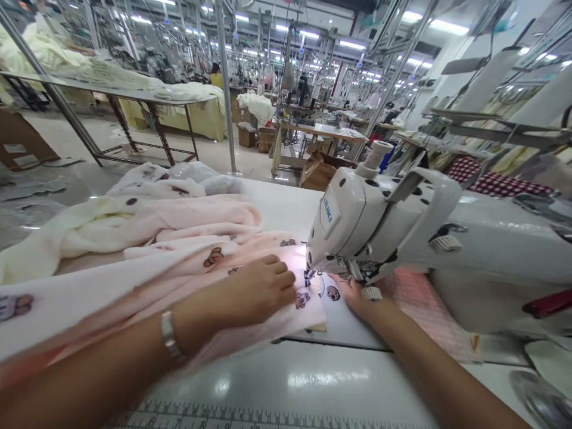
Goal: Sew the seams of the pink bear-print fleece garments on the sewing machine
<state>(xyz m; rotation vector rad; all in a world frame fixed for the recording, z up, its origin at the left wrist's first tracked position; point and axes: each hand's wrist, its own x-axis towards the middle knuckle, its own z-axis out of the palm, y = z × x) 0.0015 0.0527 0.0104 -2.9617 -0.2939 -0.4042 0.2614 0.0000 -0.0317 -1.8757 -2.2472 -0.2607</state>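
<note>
A white sewing machine (353, 208) stands in front of me, its lamp lighting the needle and presser foot (308, 277). Pale pink fleece fabric (170, 268) printed with small bears spreads from the left up to the foot. My left hand (263, 289) lies on this fabric just left of the foot, fingers curled and closed on it. Right of the needle, my right hand (357, 296) reaches under the machine arm, beside a white piece with a printed animal face (333, 292). The machine head hides most of its fingers.
A ruler strip (196, 415) runs along the table's front edge. Pink checked cloth (424, 310) lies under the machine arm. Thread cones (496, 83) stand at upper right. Across the aisle are a cloth-laden table (174, 98) and cardboard boxes (319, 170).
</note>
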